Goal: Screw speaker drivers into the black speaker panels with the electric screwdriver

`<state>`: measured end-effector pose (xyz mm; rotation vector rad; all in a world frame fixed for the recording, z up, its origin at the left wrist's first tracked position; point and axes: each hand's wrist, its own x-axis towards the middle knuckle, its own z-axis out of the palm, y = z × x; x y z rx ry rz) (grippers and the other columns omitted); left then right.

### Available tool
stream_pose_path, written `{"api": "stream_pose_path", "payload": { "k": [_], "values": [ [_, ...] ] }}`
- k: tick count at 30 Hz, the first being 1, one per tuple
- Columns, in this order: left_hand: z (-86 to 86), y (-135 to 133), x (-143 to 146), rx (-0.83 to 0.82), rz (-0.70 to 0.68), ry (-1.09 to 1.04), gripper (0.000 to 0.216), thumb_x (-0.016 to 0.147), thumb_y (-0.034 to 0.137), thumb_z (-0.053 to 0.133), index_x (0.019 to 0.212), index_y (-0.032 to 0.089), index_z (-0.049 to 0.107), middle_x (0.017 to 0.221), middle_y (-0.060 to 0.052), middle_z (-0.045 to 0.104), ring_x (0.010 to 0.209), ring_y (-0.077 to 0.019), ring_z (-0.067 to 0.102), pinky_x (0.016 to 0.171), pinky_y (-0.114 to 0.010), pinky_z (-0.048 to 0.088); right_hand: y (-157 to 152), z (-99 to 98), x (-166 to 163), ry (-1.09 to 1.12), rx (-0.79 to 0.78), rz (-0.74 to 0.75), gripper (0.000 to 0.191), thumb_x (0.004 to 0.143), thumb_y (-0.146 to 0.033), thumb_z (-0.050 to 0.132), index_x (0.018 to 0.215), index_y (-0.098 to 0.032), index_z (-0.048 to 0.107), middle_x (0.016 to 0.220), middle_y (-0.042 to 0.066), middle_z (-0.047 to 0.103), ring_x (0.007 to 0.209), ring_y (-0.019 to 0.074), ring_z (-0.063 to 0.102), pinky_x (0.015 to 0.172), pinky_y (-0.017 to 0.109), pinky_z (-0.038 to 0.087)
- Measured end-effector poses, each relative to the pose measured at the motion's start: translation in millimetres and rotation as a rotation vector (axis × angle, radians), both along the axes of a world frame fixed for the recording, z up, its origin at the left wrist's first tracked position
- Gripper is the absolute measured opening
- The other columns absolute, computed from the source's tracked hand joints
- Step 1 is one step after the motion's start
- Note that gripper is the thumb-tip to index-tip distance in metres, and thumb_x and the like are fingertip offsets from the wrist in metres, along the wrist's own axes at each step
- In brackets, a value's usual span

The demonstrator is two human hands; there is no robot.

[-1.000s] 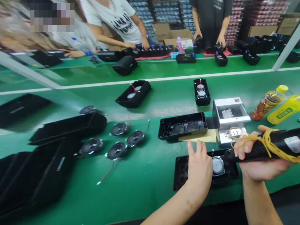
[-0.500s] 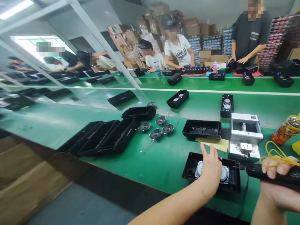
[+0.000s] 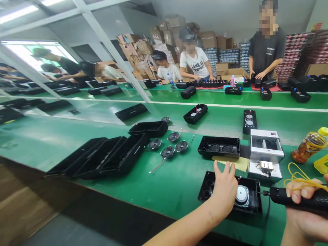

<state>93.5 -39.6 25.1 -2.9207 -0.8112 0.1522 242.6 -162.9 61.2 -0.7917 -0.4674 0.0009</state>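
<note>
My left hand (image 3: 225,186) lies palm down with fingers stretched out on a black speaker housing (image 3: 252,201) near the table's front edge. It covers one speaker driver; a second silver driver (image 3: 242,195) shows beside it. At the far right my right hand (image 3: 306,213) is closed round a black electric screwdriver (image 3: 297,200) bound with yellow cord. The tool's tip points left at the housing's right end.
A second black housing (image 3: 219,147) and a silver fixture box (image 3: 265,154) stand behind. Loose drivers (image 3: 167,152) and stacked black shells (image 3: 107,155) lie left. Drink bottles (image 3: 309,145) stand at right. Several people work at the far bench (image 3: 230,97).
The view has risen from the table and then steadied. My left hand has stayed on the housing. The screwdriver's tip has come up to the housing's right end.
</note>
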Motion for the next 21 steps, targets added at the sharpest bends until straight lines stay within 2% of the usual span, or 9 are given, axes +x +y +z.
{"api": "stream_pose_path", "payload": {
  "k": [3, 5, 7, 10, 12, 16, 19, 21],
  "values": [
    [16.6, 6, -16, -0.003, -0.033, -0.116, 0.02, 0.086, 0.02, 0.073, 0.103, 0.017, 0.082, 0.152, -0.018, 0.063, 0.142, -0.042, 0.053, 0.118, -0.079, 0.034, 9, 16.6, 2, 0.033, -0.04, 0.182, 0.071, 0.083, -0.083, 0.065, 0.114, -0.02, 0.068, 0.065, -0.002, 0.046, 0.049, 0.0154, 0.048, 0.045, 0.026, 0.04],
    [26.7, 10, -30, -0.023, -0.088, -0.36, 0.016, 0.089, 0.015, 0.062, 0.096, 0.015, 0.076, 0.14, -0.018, 0.069, 0.129, -0.0346, 0.062, 0.112, -0.064, 0.049, 12, 26.8, 2, 0.046, -0.066, 0.248, 0.07, 0.083, -0.082, 0.065, 0.115, -0.02, 0.069, 0.067, -0.002, 0.046, 0.051, 0.016, 0.05, 0.046, 0.026, 0.04],
    [34.7, 14, -46, -0.083, -0.18, -0.655, 0.013, 0.088, 0.013, 0.055, 0.088, 0.016, 0.067, 0.117, -0.016, 0.073, 0.107, -0.0265, 0.068, 0.094, -0.045, 0.059, 13, 31.5, 1, 0.037, -0.084, 0.27, 0.069, 0.083, -0.08, 0.066, 0.117, -0.02, 0.069, 0.068, -0.002, 0.044, 0.051, 0.0154, 0.051, 0.046, 0.025, 0.04],
    [41.3, 19, -66, -0.174, -0.295, -0.895, 0.018, 0.093, 0.01, 0.044, 0.082, 0.019, 0.056, 0.087, -0.009, 0.066, 0.081, -0.018, 0.063, 0.07, -0.029, 0.055, 10, 27.3, -3, 0.002, -0.078, 0.263, 0.065, 0.084, -0.078, 0.068, 0.117, -0.021, 0.069, 0.065, -0.005, 0.04, 0.046, 0.0123, 0.045, 0.044, 0.023, 0.037],
    [41.6, 23, -75, -0.216, -0.318, -0.91, 0.024, 0.099, 0.008, 0.041, 0.082, 0.02, 0.054, 0.08, -0.005, 0.064, 0.074, -0.0152, 0.06, 0.066, -0.025, 0.052, 9, 21.6, -7, -0.012, -0.03, 0.232, 0.06, 0.086, -0.074, 0.068, 0.116, -0.022, 0.068, 0.061, -0.008, 0.034, 0.04, 0.0086, 0.034, 0.041, 0.021, 0.031],
    [36.0, 27, -84, -0.353, -0.343, -0.879, 0.02, 0.106, 0.009, 0.046, 0.096, 0.019, 0.059, 0.085, -0.003, 0.069, 0.076, -0.0137, 0.064, 0.07, -0.023, 0.053, 16, 22.4, -22, 0.009, 0.101, 0.193, 0.046, 0.09, -0.065, 0.07, 0.107, -0.023, 0.066, 0.055, -0.013, 0.022, 0.032, 0.0033, 0.006, 0.034, 0.018, 0.014],
    [30.9, 27, -86, -0.501, -0.368, -0.854, 0.02, 0.107, 0.007, 0.044, 0.107, 0.02, 0.06, 0.091, -0.003, 0.072, 0.079, -0.0135, 0.067, 0.071, -0.022, 0.055, 23, 36.9, -39, 0.024, 0.069, 0.195, 0.04, 0.095, -0.063, 0.066, 0.105, -0.025, 0.067, 0.052, -0.013, 0.021, 0.032, 0.0044, 0.001, 0.033, 0.02, 0.011],
    [27.7, 26, -87, -0.566, -0.37, -0.834, 0.02, 0.107, 0.007, 0.044, 0.105, 0.02, 0.059, 0.09, -0.002, 0.072, 0.077, -0.0131, 0.067, 0.068, -0.021, 0.054, 24, 45.8, -51, 0.016, -0.012, 0.216, 0.032, 0.098, -0.06, 0.064, 0.107, -0.03, 0.069, 0.05, -0.012, 0.02, 0.031, 0.0055, 0.0, 0.034, 0.021, 0.012]
  ]
}}
